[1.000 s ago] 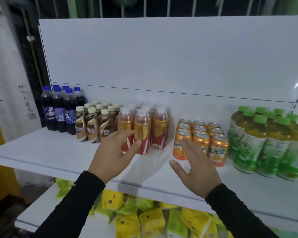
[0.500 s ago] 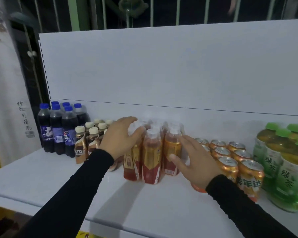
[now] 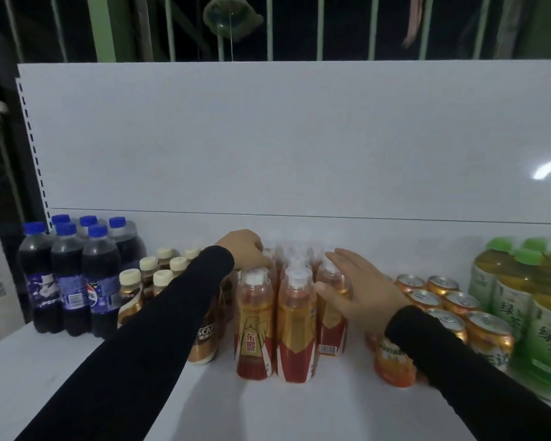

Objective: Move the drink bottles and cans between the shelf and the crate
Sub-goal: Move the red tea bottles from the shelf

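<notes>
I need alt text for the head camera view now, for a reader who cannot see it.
Two hands in black sleeves reach into a cluster of orange-and-red drink bottles on a white shelf: the left hand at its far left side, the right hand against its right side. Dark cola bottles, orange cans and green tea bottles flank them.

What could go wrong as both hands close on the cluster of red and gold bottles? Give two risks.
1. The red and gold bottles stand tightly packed, so pulling a rear one may topple the front row.
2. The left sleeve lies across the coffee bottles, and the right sleeve across the orange cans; withdrawing either arm could knock them over.
</notes>
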`<state>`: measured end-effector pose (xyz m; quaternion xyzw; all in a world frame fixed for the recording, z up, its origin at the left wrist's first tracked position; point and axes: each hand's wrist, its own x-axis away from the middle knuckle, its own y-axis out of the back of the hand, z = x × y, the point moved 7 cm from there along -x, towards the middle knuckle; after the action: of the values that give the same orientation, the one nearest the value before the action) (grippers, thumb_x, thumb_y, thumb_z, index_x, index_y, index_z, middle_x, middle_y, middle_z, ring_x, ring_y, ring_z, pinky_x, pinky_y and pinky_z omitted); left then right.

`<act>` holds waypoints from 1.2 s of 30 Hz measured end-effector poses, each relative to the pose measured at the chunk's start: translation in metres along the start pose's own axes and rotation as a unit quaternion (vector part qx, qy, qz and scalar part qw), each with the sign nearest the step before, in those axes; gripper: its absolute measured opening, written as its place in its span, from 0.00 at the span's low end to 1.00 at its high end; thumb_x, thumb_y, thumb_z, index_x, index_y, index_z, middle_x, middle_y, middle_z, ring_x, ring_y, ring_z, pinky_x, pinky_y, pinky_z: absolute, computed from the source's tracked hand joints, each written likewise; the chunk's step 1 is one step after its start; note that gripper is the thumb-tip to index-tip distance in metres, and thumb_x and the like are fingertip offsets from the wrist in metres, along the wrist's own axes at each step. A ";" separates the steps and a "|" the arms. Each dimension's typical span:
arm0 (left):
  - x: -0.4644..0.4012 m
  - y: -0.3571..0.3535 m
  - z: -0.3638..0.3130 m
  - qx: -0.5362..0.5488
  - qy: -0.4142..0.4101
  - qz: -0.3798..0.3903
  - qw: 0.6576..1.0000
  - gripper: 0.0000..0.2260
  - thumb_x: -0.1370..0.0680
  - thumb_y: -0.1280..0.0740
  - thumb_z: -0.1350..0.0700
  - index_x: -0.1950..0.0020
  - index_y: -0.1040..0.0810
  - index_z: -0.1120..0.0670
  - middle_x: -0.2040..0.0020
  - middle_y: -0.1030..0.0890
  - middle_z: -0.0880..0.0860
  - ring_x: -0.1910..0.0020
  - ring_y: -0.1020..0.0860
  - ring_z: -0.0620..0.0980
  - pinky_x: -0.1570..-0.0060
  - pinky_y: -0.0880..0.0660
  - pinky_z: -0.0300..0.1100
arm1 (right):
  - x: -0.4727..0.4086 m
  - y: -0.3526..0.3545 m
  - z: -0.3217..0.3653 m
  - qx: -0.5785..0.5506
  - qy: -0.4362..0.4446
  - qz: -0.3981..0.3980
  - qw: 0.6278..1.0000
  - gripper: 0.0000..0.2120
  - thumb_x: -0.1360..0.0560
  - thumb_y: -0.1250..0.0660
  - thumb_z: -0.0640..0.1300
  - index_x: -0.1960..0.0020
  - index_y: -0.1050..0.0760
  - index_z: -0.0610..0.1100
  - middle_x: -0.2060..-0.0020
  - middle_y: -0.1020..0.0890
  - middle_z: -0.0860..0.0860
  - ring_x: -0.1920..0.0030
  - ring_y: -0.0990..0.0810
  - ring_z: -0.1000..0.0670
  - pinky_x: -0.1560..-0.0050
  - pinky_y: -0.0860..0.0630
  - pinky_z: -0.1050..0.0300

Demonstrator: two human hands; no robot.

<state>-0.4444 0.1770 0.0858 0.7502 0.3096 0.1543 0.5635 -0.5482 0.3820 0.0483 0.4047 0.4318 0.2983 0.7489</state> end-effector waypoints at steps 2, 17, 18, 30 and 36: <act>-0.004 -0.003 0.001 0.008 0.012 0.009 1.000 0.18 0.29 0.24 0.46 0.48 0.17 0.57 0.50 0.16 0.55 0.53 0.19 0.53 0.57 0.22 0.43 | -0.001 -0.001 0.000 0.000 -0.006 0.007 1.000 0.35 0.22 0.43 0.66 0.20 0.45 0.53 0.21 0.44 0.54 0.22 0.47 0.54 0.26 0.48 0.59; 0.003 0.063 0.000 0.097 -0.025 -0.120 0.988 0.12 0.27 0.26 0.52 0.59 0.29 0.53 0.60 0.29 0.54 0.61 0.29 0.51 0.58 0.32 0.45 | -0.002 0.006 0.011 -0.010 0.015 -0.026 0.999 0.35 0.22 0.43 0.66 0.20 0.44 0.52 0.21 0.43 0.54 0.22 0.46 0.54 0.26 0.49 0.61; 0.004 0.074 0.001 0.105 -0.029 -0.146 0.983 0.11 0.27 0.26 0.51 0.56 0.28 0.52 0.56 0.28 0.53 0.59 0.29 0.50 0.56 0.32 0.45 | -0.003 0.008 0.014 -0.009 0.019 -0.030 0.999 0.35 0.22 0.43 0.66 0.20 0.44 0.52 0.21 0.43 0.54 0.22 0.46 0.54 0.27 0.50 0.62; 0.060 0.171 -0.009 0.330 -0.094 -0.395 0.852 0.18 0.23 0.29 0.49 0.35 0.21 0.53 0.39 0.22 0.50 0.44 0.25 0.46 0.46 0.28 0.39 | -0.001 0.037 0.052 -0.070 0.049 -0.092 0.992 0.36 0.25 0.46 0.68 0.21 0.43 0.52 0.22 0.39 0.55 0.24 0.41 0.56 0.31 0.47 0.67; 0.063 0.171 -0.025 0.453 -0.116 -0.348 0.813 0.15 0.29 0.24 0.46 0.47 0.19 0.51 0.47 0.17 0.53 0.47 0.17 0.52 0.44 0.19 0.54 | 0.000 0.048 0.060 -0.135 0.046 -0.126 0.982 0.42 0.28 0.43 0.72 0.20 0.47 0.54 0.23 0.37 0.55 0.25 0.38 0.55 0.33 0.43 0.63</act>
<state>-0.3615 0.2066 0.2469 0.7752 0.5172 -0.2977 0.2072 -0.4995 0.3847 0.1075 0.2279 0.4690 0.2753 0.8076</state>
